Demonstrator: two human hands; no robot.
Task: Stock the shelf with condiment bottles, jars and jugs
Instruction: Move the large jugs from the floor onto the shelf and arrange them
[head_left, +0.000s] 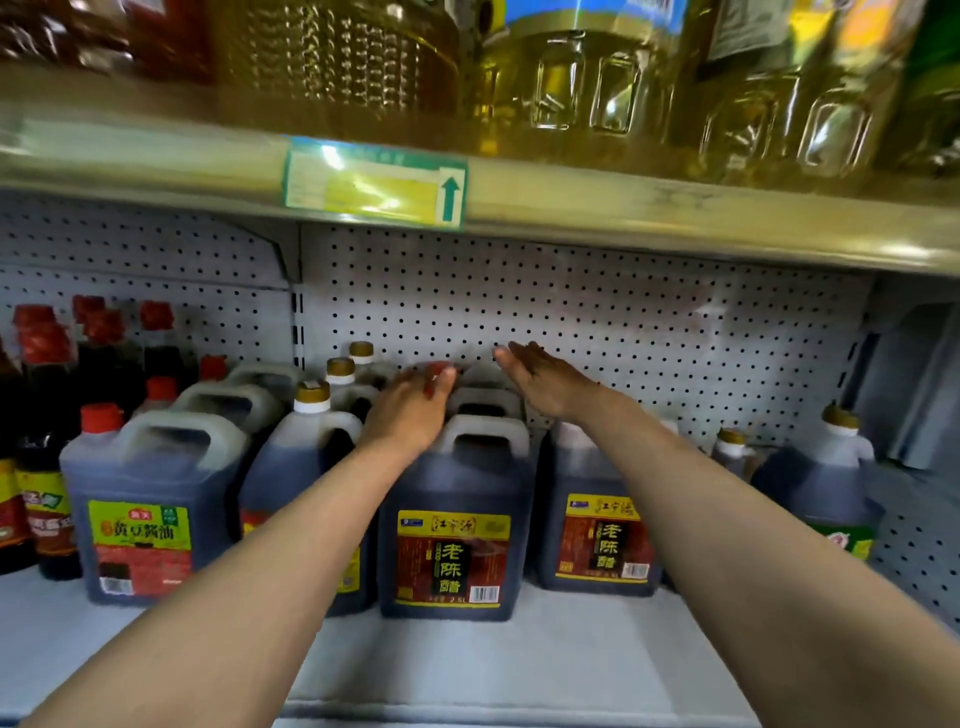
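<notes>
I see the grey shelf (467, 660) filling the lower part of the view, backed by a white pegboard (623, 312), with an upper shelf (675, 208) above it loaded with clear yellow oil jugs (582, 78) and carrying a green and yellow price tag (374, 182) on its front edge. On the lower shelf I count a row of dark jugs: a soy sauce jug (145, 509) with a red cap at the left, a gold-capped jug (301, 467) just beside it and partly hidden by my left forearm, a middle vinegar jug (457, 530) at the front, a second vinegar jug (597, 525) to its right, and a green-labelled jug (826, 483) well apart at the far right. More jugs stand behind these in rows toward the pegboard. Tall dark bottles (47, 415) with red caps crowd the far left. My left hand (410, 410) reaches over the middle vinegar jug with fingers laid flat, their tips on a red cap (439, 370) of a jug further back; I cannot tell whether it grips. My right hand (545, 379) hovers beside it, fingers straight and relaxed, holding nothing, near the pegboard
</notes>
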